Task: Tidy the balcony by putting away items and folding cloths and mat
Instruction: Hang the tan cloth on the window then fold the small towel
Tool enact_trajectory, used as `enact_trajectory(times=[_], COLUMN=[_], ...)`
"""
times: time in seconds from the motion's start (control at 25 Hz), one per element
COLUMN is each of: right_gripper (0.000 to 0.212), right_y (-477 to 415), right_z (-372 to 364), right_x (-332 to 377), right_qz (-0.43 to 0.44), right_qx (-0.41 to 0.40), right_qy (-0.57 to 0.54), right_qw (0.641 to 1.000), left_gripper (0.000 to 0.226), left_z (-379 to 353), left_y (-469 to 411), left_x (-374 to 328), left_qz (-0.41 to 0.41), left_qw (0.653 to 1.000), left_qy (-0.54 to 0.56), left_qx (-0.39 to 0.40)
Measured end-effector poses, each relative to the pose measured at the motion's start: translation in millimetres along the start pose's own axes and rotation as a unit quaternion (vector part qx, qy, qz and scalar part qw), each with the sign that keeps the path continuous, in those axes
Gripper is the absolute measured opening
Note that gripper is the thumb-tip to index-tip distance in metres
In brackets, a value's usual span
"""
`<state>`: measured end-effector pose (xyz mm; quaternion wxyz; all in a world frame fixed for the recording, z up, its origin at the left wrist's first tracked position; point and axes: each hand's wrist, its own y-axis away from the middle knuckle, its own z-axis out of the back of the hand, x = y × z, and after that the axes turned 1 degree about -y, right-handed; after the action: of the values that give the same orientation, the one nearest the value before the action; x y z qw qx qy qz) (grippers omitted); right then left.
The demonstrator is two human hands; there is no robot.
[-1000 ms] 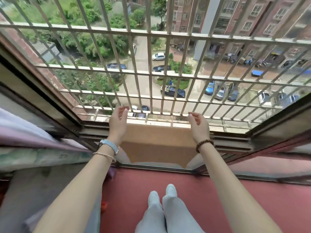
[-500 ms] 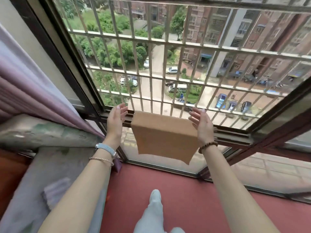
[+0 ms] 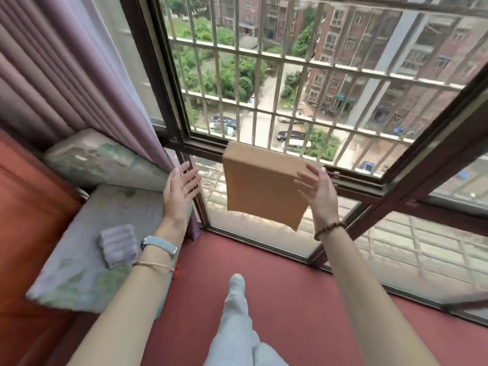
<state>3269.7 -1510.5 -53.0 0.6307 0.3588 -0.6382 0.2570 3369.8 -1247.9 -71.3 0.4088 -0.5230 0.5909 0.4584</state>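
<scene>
Barred window (image 3: 290, 75): fills the upper right, dark brown frame, street and buildings far below.
Pink pleated curtain (image 3: 66, 62): hangs down the left side.
Red floor (image 3: 303, 299): runs along the bottom, under pale trouser legs and one white shoe (image 3: 237, 282).
Bench cushion (image 3: 79, 273): lies at lower left, faded green and lilac print, against a red-brown panel.
Bolster (image 3: 100, 159): rests at the cushion's far end, under the curtain.
Tan cloth (image 3: 261, 186): hangs folded over the window's lower rail, lowest at its right corner.
Lilac striped cloth (image 3: 118, 245): lies folded on the bench cushion, near the left wrist.
Left hand (image 3: 179, 191): hovers left of the tan cloth, clear of it, fingers straight and spread wide, holding nothing.
Right hand (image 3: 317, 191): hovers at the tan cloth's right edge, fingers spread and loose, gripping nothing; touching the cloth or not, cannot tell.
Blue-banded watch (image 3: 159, 244): sits on the left wrist, above a thin bracelet.
Bead bracelet (image 3: 328, 229): circles the right wrist.
</scene>
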Motion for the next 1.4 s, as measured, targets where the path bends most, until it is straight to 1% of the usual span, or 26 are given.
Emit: enact_trajectory(times=[0.24, 0.44, 0.68, 0.8, 0.92, 1.12, 1.4], right_gripper=[0.046, 0.042, 0.039, 0.038, 0.033, 0.032, 0.028], right_y=[39.0, 60.7, 103.4, 135.7, 172.3, 212.1, 238.1], right_z=[-22.4, -62.1, -151.4, -200.0, -241.6, -294.2, -340.7], right_x=[-11.0, -21.2, -40.3, -53.3, -68.8, -97.0, -120.0], right_qz=[-0.001, -0.016, -0.061, -0.077, -0.08, -0.096, -0.103], right_qx=[0.04, 0.074, 0.135, 0.16, 0.168, 0.166, 0.176], right_qy=[-0.009, 0.005, 0.011, 0.011, 0.001, 0.0, 0.033], right_qw=[0.999, 0.997, 0.989, 0.984, 0.983, 0.982, 0.978], left_gripper=[0.044, 0.044, 0.036, 0.038, 0.039, 0.038, 0.038], left_z=[53.9, 100.3, 195.1, 252.4, 304.9, 369.2, 424.7], left_y=[43.4, 56.9, 71.5, 80.0, 86.0, 91.4, 86.0], left_x=[-2.0, -5.9, -18.1, -27.6, -33.9, -39.7, -38.1], left_qz=[-0.005, 0.007, 0.014, 0.023, 0.034, 0.043, 0.054], left_qw=[0.999, 0.996, 0.992, 0.99, 0.989, 0.988, 0.986], left_qy=[-0.008, -0.014, -0.03, -0.047, -0.05, -0.057, -0.053], left_qx=[-0.048, -0.089, -0.12, -0.134, -0.134, -0.139, -0.15])
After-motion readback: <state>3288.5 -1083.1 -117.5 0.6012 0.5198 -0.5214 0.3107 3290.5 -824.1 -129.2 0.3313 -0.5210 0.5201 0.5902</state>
